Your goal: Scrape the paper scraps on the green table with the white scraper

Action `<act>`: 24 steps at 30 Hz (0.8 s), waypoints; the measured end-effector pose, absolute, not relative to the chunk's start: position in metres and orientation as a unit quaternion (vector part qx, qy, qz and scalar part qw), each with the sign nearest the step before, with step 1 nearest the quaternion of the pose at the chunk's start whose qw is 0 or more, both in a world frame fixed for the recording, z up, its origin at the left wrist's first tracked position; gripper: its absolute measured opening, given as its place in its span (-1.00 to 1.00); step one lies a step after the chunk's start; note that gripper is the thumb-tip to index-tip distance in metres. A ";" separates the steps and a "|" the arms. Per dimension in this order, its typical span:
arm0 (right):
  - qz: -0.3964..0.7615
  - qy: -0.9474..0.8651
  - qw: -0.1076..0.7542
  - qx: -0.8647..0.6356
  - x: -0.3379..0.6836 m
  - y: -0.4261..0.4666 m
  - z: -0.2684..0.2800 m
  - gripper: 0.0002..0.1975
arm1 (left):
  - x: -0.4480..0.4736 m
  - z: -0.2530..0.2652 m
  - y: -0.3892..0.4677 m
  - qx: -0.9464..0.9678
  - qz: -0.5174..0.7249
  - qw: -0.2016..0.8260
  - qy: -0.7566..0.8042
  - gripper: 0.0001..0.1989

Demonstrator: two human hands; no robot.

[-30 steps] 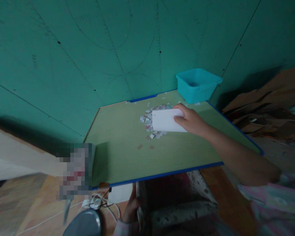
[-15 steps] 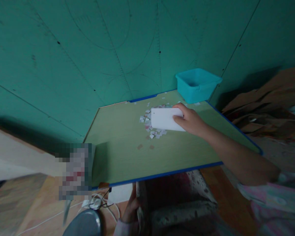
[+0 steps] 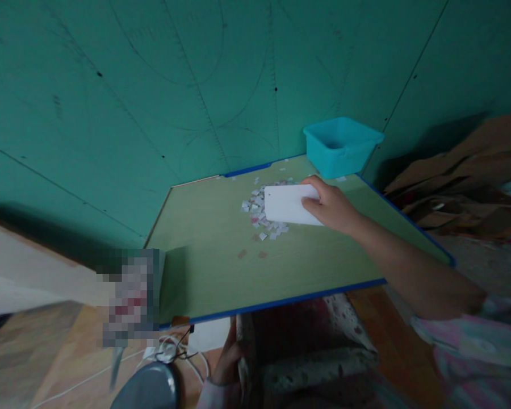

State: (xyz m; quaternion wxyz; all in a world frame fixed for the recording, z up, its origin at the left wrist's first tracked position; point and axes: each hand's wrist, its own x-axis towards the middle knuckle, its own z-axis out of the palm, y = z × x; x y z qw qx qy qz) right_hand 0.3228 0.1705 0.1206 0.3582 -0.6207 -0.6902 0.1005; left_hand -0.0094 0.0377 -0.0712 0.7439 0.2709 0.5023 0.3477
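My right hand (image 3: 334,207) grips a flat white card (image 3: 287,204) with a small hole near its corner, thumb on top. The card is over a pile of small white paper-like squares (image 3: 255,205), hiding part of it. The pile lies on a pale green tabletop (image 3: 213,250) with blue edging. Below the table's front edge, my left hand (image 3: 227,360) is closed at the left rim of a dark, stained, open-topped container (image 3: 315,363). Most of its fingers are hidden by that rim.
A turquoise plastic tub (image 3: 343,149) stands at the table's back right corner. Flattened cardboard (image 3: 464,170) is stacked to the right. A blurred-out object (image 3: 132,301) stands at the left edge. Below are white cables (image 3: 170,347) and a round grey stool-like top (image 3: 147,387).
My right hand and the white card have shifted slightly to the right, uncovering a little more of the pile's left side. The left hand has hardly moved.
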 end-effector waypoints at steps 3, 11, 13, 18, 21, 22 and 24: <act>0.104 -0.692 0.367 -0.613 0.324 0.170 0.123 -0.68 | -0.008 -0.072 0.038 0.285 0.352 0.737 0.501 -0.37; 0.116 -0.716 0.356 -0.589 0.322 0.170 0.117 -0.68 | -0.007 -0.071 0.033 0.302 0.349 0.722 0.515 -0.31; 0.127 -0.722 0.347 -0.585 0.320 0.170 0.116 -0.67 | -0.008 -0.072 0.035 0.308 0.345 0.714 0.525 -0.30; 0.187 -0.731 0.335 -0.565 0.317 0.168 0.117 -0.65 | -0.008 -0.068 0.037 0.314 0.345 0.704 0.535 -0.35; 0.180 -0.718 0.355 -0.571 0.318 0.167 0.119 -0.65 | -0.005 -0.061 0.035 0.311 0.349 0.711 0.525 -0.34; 0.171 -0.712 0.363 -0.576 0.319 0.167 0.120 -0.66 | -0.002 -0.058 0.034 0.310 0.349 0.715 0.520 -0.33; 0.153 -0.704 0.371 -0.586 0.320 0.167 0.121 -0.67 | 0.003 -0.051 0.032 0.308 0.353 0.724 0.507 -0.33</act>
